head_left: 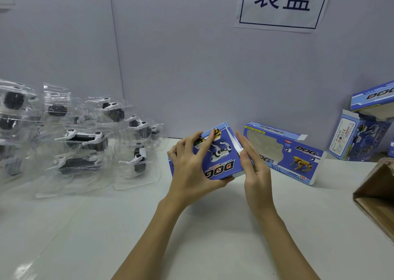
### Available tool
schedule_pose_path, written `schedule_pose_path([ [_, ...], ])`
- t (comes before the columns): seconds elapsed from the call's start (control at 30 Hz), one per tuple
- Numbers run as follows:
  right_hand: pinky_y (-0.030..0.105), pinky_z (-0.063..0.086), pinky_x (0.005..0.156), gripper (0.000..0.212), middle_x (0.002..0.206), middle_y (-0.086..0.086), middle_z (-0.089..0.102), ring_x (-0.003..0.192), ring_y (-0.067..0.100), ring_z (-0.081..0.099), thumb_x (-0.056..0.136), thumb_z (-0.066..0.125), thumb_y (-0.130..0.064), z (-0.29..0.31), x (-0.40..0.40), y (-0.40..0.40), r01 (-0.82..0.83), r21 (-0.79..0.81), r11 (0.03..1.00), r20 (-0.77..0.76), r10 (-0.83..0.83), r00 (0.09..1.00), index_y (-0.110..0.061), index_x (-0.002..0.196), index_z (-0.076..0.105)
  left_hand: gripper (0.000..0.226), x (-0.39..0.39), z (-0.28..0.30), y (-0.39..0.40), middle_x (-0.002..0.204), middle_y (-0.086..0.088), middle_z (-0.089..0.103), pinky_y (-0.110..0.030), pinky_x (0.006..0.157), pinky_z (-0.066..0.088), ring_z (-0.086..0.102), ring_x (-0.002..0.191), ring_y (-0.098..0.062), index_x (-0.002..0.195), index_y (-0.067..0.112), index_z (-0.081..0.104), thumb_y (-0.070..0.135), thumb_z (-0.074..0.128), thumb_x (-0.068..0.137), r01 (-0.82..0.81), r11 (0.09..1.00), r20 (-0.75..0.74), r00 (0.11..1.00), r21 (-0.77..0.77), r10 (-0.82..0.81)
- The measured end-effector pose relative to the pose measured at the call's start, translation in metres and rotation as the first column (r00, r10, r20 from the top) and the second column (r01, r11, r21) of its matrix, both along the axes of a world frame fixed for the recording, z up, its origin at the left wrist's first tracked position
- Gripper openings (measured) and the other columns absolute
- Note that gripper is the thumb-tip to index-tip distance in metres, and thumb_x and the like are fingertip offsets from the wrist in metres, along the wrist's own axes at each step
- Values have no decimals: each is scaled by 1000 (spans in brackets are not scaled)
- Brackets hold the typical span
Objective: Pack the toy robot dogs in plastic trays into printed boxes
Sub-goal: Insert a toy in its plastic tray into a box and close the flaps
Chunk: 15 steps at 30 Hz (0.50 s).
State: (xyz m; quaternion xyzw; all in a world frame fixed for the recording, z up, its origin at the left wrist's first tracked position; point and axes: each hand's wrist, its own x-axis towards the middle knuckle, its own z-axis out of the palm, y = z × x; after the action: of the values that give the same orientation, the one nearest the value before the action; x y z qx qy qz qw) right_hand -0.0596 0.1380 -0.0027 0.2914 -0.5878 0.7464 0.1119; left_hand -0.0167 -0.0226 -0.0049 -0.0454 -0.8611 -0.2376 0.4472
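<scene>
Both forearms reach up the desk (213, 226); the left hand (191, 168) grips a printed box (219, 158) near the back edge, the right hand (255, 173) with straight fingers pressing its end flap. Trays of dogs (85, 143) wait left. Uneven pressure could crease the flap.

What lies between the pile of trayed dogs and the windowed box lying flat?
In the head view: the blue box, gripped by the left hand, right hand flat against its end.
</scene>
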Motion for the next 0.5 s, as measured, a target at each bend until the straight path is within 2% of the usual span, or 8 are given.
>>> schedule_pose_path([
  [0.17, 25, 63, 74, 49, 144, -21, 54, 141, 12, 49, 101, 52, -27, 1, -1, 2, -21, 41, 999, -1, 22, 1000, -26, 150, 52, 108, 1, 1, 1, 152, -4, 43, -46, 112, 26, 42, 136, -26, 157, 24, 43, 70, 82, 68, -25, 1000, -3, 1000, -16, 24],
  [0.3, 33, 63, 85, 48, 153, -17, 47, 146, 10, 44, 107, 45, -22, -2, 1, 2, -61, 80, 995, -39, 64, 997, -26, 155, 46, 106, 2, 1, 0, 151, -5, 45, -46, 112, 28, 43, 135, -25, 156, 22, 45, 71, 80, 68, -30, 1000, -9, 1000, 4, 30],
  [0.37, 33, 63, 86, 46, 148, -22, 51, 143, 9, 47, 110, 43, -17, -2, 1, 1, -55, 74, 996, -47, 58, 997, -26, 155, 46, 105, 1, 2, 1, 151, -5, 45, -47, 112, 29, 43, 135, -25, 156, 23, 46, 72, 78, 69, -30, 1000, -9, 1000, 7, 30],
  [0.5, 24, 62, 73, 42, 127, -38, 59, 131, 2, 57, 110, 44, -11, 1, 0, 0, -28, 33, 999, -28, 28, 999, -30, 146, 53, 106, 0, 1, 3, 151, -3, 44, -48, 112, 28, 42, 135, -25, 156, 25, 45, 71, 83, 68, -39, 999, -1, 999, 3, 39],
])
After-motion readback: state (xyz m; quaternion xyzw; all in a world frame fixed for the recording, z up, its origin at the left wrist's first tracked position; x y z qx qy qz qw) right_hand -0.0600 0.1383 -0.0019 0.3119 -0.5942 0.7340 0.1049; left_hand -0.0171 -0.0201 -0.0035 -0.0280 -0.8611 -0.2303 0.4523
